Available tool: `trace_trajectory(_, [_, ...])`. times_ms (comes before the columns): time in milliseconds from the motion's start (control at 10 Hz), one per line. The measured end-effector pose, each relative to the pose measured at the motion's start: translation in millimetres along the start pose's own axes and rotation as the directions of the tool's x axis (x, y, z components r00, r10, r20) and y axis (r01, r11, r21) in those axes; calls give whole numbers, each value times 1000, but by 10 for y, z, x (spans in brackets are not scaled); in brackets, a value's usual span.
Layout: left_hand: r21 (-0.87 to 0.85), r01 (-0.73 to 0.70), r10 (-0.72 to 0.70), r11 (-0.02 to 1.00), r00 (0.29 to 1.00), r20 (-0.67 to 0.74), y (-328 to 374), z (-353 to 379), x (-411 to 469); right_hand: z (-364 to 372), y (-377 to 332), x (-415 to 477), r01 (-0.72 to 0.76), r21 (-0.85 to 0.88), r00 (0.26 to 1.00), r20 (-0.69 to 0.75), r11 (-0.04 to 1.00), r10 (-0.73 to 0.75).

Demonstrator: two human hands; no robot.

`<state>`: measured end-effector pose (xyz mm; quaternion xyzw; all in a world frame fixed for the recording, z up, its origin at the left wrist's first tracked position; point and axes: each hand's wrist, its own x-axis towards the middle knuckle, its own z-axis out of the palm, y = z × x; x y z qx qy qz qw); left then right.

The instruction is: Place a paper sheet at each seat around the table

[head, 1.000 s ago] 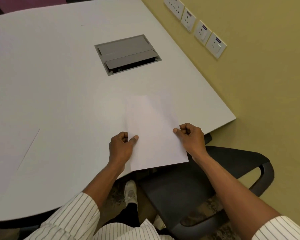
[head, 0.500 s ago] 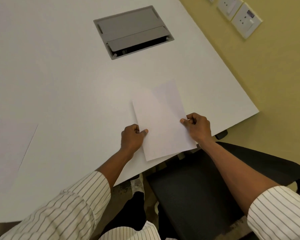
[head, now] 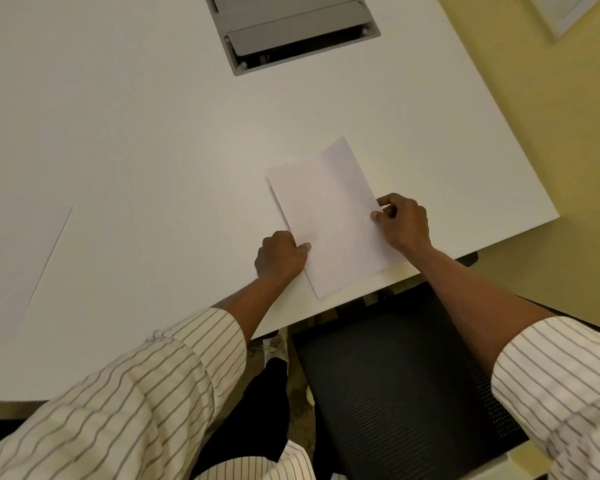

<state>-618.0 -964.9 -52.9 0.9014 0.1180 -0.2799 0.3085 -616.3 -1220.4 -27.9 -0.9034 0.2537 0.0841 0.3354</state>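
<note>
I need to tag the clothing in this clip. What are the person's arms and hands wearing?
Both arms wear cream sleeves with thin dark pinstripes, pushed up so the forearms are bare. The left hand and right hand are bare: no gloves, rings or watch visible.

Paper sheet (head: 329, 220) under my fingers: thin, matt white, smooth, uncreased. Table (head: 136, 133): smooth off-white laminate look, matt with a faint sheen. Cable hatch (head: 291, 26) set in it: grey brushed metal, dull. Chair seat (head: 395, 382): black woven mesh cloth, rough-textured. My sleeves (head: 136, 403): soft cream cloth, thin dark stripes. Wall (head: 568, 116): flat matt yellow paint.
</note>
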Motion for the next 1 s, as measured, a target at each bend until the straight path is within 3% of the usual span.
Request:
trace_trajectory(200, [136,49,-43,989,998,-47,107,39,154,52,70,110,-10,-76,1000,-18,997,9])
trace_trajectory(700, [189,89,-69,978,991,-110,131,84,194,122,211,179,-29,-143,998,-65,989,20])
trace_trajectory(1000, [112,118,-112,987,992,-55,48,-9,191,-56,182,122,-121,33,980,-153,992,125])
